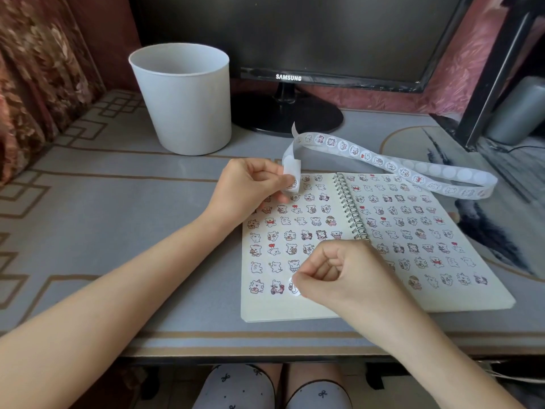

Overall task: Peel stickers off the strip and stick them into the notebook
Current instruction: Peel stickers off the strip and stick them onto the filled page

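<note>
The long white paper sticker strip (383,160) lay over the far right corner of the open cream spiral-bound notebook (265,311). Its long axis ran left to right, and its curled left end was pinched in the left hand (250,187). Both pages looked nearly full, yet printed stickers remained on the strip; the right hand (339,276), fingers curled, pinched a round white sticker (293,286) at the left page's nearest row.

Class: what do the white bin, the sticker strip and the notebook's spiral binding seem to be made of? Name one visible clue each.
White bin: probably plastic, matte; smooth seamless wall, thin rim.
Sticker strip: slick, semi-translucent backing paper, it seems; it curls in a loop without creasing.
Spiral binding: likely metal wire; thin grey coils with a slight shine.
</note>
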The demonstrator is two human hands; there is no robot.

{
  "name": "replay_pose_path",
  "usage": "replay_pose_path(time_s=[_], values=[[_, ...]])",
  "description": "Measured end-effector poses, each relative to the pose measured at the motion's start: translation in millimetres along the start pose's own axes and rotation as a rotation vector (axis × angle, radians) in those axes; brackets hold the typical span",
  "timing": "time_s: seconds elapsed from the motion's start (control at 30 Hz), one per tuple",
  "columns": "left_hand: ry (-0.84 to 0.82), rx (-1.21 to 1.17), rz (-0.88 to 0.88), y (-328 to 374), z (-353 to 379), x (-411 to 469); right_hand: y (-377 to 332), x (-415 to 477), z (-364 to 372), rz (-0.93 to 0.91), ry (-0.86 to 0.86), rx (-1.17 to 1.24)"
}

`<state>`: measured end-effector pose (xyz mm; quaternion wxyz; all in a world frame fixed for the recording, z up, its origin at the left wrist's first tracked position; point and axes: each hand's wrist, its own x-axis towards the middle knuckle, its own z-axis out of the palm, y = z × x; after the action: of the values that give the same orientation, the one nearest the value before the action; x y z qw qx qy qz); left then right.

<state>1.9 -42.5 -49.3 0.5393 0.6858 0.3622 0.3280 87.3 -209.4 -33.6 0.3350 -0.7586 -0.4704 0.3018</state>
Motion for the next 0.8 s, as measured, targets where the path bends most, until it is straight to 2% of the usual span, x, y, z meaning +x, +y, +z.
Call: replay_pose_path(time_s=[0.53, 0.8], values=[[0.002, 0.017, 0.006, -2.1, 0.5, 0.1, 2.3, 1.4, -3.6, -0.056, -0.051, -0.104], [0.0, 0.015, -0.003, -0.4, 1.0, -0.7, 5.0, 6.1, -7.9, -0.074, -0.085, -0.062]])
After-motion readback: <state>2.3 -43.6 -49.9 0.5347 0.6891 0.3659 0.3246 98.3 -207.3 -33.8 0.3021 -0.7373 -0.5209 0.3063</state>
